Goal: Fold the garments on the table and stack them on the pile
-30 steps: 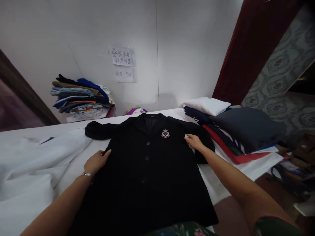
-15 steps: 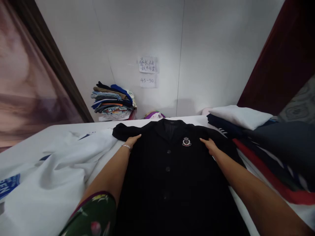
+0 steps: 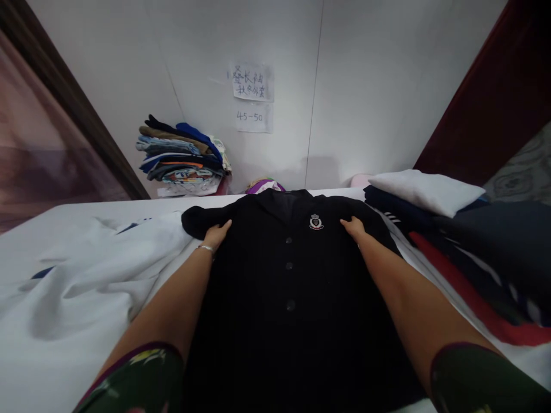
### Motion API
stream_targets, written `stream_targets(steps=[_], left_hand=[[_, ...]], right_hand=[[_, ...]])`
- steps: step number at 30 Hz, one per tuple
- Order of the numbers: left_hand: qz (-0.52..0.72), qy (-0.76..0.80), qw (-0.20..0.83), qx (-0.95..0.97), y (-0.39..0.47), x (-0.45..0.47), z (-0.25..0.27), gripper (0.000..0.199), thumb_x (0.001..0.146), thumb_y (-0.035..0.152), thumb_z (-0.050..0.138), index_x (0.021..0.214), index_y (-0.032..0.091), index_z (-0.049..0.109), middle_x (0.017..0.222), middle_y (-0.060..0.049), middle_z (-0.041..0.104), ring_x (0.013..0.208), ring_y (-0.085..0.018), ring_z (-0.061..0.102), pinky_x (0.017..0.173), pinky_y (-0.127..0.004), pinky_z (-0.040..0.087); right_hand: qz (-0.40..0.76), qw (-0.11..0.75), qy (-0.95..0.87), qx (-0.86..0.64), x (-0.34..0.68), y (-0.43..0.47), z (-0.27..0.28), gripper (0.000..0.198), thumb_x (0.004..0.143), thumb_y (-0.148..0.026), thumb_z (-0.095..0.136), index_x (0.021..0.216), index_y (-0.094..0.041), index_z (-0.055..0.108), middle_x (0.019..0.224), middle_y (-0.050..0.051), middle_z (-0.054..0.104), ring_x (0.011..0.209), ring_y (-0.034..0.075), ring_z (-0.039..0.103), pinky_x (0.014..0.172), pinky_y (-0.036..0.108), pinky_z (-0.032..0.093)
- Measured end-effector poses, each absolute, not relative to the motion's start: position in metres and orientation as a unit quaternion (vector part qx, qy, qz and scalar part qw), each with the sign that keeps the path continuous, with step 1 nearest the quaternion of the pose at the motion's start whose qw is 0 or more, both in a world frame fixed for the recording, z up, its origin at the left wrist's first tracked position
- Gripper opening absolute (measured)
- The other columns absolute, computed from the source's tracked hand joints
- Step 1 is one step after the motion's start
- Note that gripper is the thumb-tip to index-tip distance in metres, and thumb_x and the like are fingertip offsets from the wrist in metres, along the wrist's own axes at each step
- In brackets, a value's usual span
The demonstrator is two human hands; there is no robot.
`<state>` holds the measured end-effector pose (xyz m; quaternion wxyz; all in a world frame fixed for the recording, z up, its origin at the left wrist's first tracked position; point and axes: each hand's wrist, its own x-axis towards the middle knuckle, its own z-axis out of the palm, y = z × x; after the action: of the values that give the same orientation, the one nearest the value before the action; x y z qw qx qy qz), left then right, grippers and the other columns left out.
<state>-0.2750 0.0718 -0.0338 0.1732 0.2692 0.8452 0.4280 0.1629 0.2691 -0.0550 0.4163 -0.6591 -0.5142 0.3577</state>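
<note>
A black blazer (image 3: 262, 287) lies front side up, its collar toward the wall and its buttons down the middle. On its chest is a white and red crest badge (image 3: 316, 222). My left hand (image 3: 217, 235) grips the blazer's edge near the armpit on the left, thumb on top and the other fingers mostly hidden. Across from it, my right hand (image 3: 353, 228) pinches the opposite side below the shoulder, fingers partly under the cloth. The left sleeve end bulges out beyond my left hand.
White garments (image 3: 99, 275) lie crumpled on the white table (image 3: 81, 209) at left. A stack of folded clothes (image 3: 183, 158) stands by the wall. On the right is a pile of dark and red clothes (image 3: 486, 275), with a folded white item (image 3: 426, 189) on top. Handwritten papers (image 3: 253, 97) hang on the wall.
The view has tipped down and shifted slightly, so everything sits higher in the picture. Both hands keep their hold on the blazer's sides, and its buttons show farther up.
</note>
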Motion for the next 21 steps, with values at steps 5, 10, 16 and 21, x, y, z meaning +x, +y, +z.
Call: stream_targets(steps=[5,10,16,21], left_hand=[[0.399,0.795,0.356,0.285,0.007,-0.257,-0.02,0.048,0.077,0.054,0.063,0.098,0.012,0.072,0.096,-0.012,0.075,0.088,-0.027,0.07,0.076,-0.033,0.057],[0.343,0.764,0.461,0.292,-0.073,-0.236,-0.01,0.058,0.068,0.067,0.065,0.092,0.015,0.072,0.096,-0.012,0.075,0.089,-0.029,0.071,0.075,-0.034,0.058],[0.323,0.75,0.484,0.315,-0.137,-0.207,0.001,0.049,0.059,0.058,0.075,0.09,0.02,0.072,0.091,-0.009,0.076,0.092,-0.032,0.07,0.08,-0.039,0.059],[0.362,0.726,0.504,0.298,-0.162,-0.185,0.009,0.047,0.057,0.052,0.078,0.093,0.021,0.07,0.093,-0.007,0.076,0.091,-0.031,0.07,0.084,-0.042,0.058]], right_hand=[[0.403,0.38,-0.526,-0.645,0.199,0.213,-0.063,0.061,0.079,-0.027,0.069,0.136,-0.013,0.049,0.114,0.013,0.068,0.105,0.024,0.065,0.091,0.034,0.052],[0.53,0.339,-0.496,-0.598,0.243,0.132,-0.06,0.076,0.08,-0.029,0.07,0.147,-0.02,0.034,0.116,0.011,0.068,0.098,0.023,0.068,0.081,0.031,0.056],[0.609,0.319,-0.487,-0.539,0.272,0.049,-0.055,0.089,0.072,-0.027,0.076,0.149,-0.024,0.03,0.124,0.009,0.065,0.105,0.024,0.066,0.086,0.034,0.056],[0.503,0.358,-0.53,-0.582,0.295,0.036,-0.052,0.071,0.072,-0.026,0.074,0.139,-0.025,0.048,0.12,0.012,0.066,0.123,0.028,0.055,0.097,0.041,0.049]])
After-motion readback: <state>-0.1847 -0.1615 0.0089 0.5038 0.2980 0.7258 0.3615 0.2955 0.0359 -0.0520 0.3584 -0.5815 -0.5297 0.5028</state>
